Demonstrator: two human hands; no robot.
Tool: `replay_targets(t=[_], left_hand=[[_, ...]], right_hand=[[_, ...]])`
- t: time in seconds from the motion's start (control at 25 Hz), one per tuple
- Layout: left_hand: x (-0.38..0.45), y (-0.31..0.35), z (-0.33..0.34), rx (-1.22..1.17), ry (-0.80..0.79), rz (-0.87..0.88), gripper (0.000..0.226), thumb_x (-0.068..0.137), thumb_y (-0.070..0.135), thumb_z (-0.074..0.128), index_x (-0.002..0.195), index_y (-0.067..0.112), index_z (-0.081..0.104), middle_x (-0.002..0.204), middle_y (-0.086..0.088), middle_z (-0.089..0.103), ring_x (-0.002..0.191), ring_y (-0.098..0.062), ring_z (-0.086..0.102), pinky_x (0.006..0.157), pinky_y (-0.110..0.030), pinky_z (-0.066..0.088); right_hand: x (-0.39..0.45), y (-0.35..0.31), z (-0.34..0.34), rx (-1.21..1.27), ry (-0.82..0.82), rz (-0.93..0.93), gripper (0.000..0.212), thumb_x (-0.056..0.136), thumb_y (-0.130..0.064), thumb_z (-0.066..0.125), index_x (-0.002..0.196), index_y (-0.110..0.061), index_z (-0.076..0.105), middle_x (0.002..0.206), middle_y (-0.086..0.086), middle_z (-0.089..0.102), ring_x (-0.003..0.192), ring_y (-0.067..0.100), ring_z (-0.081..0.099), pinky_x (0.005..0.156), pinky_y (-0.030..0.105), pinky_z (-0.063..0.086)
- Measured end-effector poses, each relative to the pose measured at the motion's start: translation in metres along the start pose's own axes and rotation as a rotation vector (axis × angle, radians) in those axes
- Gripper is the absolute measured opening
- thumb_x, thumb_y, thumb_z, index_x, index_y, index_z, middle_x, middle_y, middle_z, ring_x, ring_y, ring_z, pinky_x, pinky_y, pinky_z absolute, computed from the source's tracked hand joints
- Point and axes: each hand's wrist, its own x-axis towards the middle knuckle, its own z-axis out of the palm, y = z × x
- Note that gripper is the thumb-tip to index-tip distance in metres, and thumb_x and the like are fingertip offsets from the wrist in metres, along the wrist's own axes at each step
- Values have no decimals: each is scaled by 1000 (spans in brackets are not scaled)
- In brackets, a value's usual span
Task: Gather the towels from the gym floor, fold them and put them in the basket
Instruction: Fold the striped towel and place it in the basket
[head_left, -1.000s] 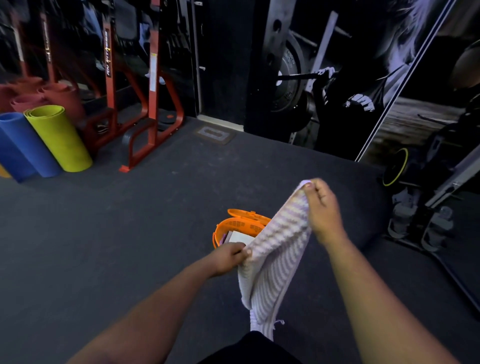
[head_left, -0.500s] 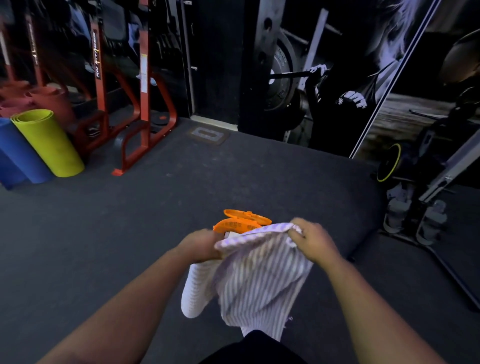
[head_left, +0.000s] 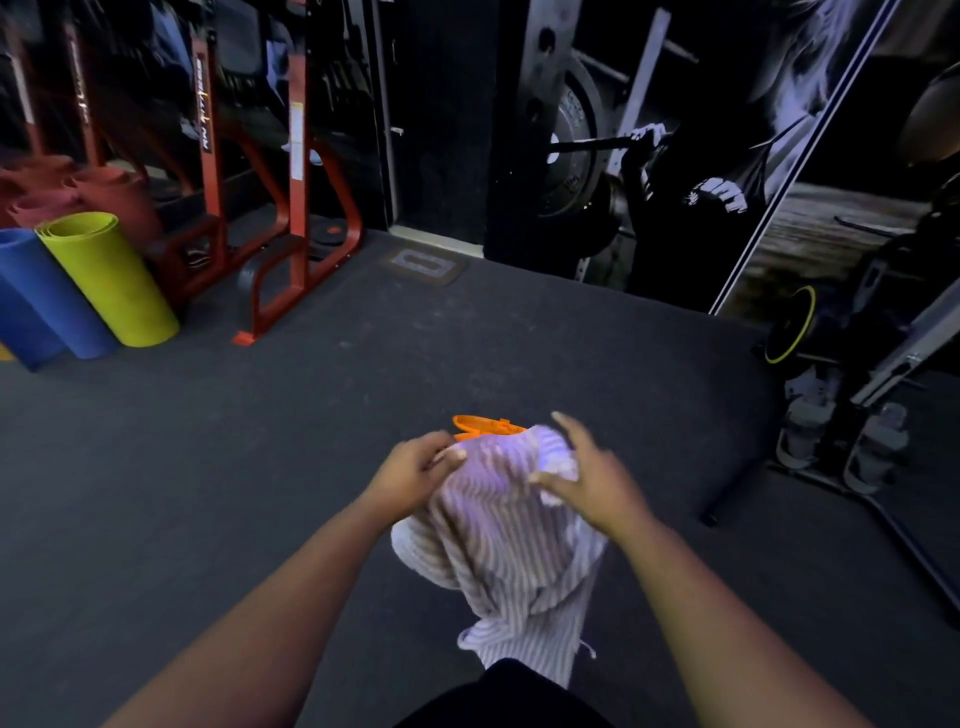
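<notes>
**Striped towel mid-fold above the basket**

At far left, rolled blue and yellow-green exercise mats (head_left: 104, 280) lean by a red rack (head_left: 298, 208); white lettering runs down its upright, too blurred to read. No other brand or label is legible.

The left hand (head_left: 415, 475) pinches the upper left edge of the striped towel (head_left: 498, 540), which hangs in the air in front of the person, bunched and drooping. Behind it on the gym floor (head_left: 208, 467) sits the orange basket (head_left: 483, 425), mostly hidden. The right hand (head_left: 587, 480) hovers against the towel's right side, fingers spread, apparently gripping nothing.

The towel looks light, soft and floppy; taking it by corners or a straight hem should keep folds square.
</notes>
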Motion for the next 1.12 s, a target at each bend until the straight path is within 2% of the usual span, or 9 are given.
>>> replay_targets(t=[0.08, 0.16, 0.24, 0.36, 0.52, 0.6, 0.68, 0.84, 1.12], left_hand=[[3, 28, 4, 19, -127, 127, 16, 90, 48, 66, 80, 36, 63, 68, 15, 61, 63, 1, 53, 62, -24, 41], [3, 38, 3, 76, -218, 190, 25, 84, 57, 70, 76, 34, 65, 68, 10, 63, 63, -2, 55, 61, -27, 43], [0, 28, -3, 144, -268, 198, 27, 77, 66, 71, 71, 40, 63, 67, 12, 62, 62, -3, 55, 61, -31, 44], [-13, 4, -18, 186, -262, 143, 19, 73, 70, 67, 71, 52, 64, 69, 23, 64, 64, 3, 58, 62, -30, 46], [-16, 17, -20, 114, -234, 166, 17, 83, 54, 72, 90, 39, 77, 82, 31, 69, 80, 3, 67, 71, -26, 50], [-14, 30, -15, 75, -224, 166, 2, 87, 41, 78, 87, 39, 78, 82, 31, 70, 82, 3, 68, 70, -19, 48], [-15, 27, -17, 103, -175, 146, 15, 85, 47, 78, 75, 47, 67, 73, 27, 68, 74, 4, 64, 65, -17, 43], [-23, -28, -32, 600, -233, -9, 73, 63, 94, 34, 82, 31, 65, 85, 12, 67, 94, -11, 54, 79, -33, 32], [-33, -49, -30, -363, 73, -329, 34, 79, 45, 79, 84, 14, 65, 70, 8, 63, 63, -3, 54, 60, -26, 42]], right_hand=[[0, -22, 16, -98, -169, -154, 80, 82, -51, 77, 150, -45, 37, 112, 3, 68, 100, 25, 65, 69, 28, 45], [1, -31, 21, -185, -240, -256, 36, 92, -39, 70, 127, -35, 64, 109, -2, 70, 96, 17, 63, 61, 18, 36], [1, -26, 20, -146, -224, -259, 9, 93, -27, 64, 95, -29, 73, 84, -5, 68, 77, 11, 59, 57, 26, 36], [5, -6, 17, -42, -134, -194, 10, 87, -28, 63, 83, -37, 63, 69, -7, 59, 63, 5, 52, 60, 36, 43], [3, -10, 32, -75, -296, -289, 49, 83, -58, 71, 129, -48, 58, 118, -19, 66, 103, -1, 56, 83, 29, 48], [3, -17, 46, -70, -348, -320, 36, 81, -70, 62, 112, -52, 64, 105, -17, 70, 98, 4, 60, 81, 35, 51], [5, -14, 50, -50, -301, -328, 27, 84, -68, 54, 84, -44, 66, 75, -9, 63, 76, 11, 58, 70, 41, 49], [13, 8, 29, 49, -54, -250, 40, 87, -52, 54, 76, -14, 56, 67, 5, 55, 63, 11, 49, 62, 44, 45], [26, 24, 15, 190, 220, 63, 27, 98, -20, 60, 75, -8, 51, 67, -2, 47, 69, 19, 47, 59, 36, 33]])
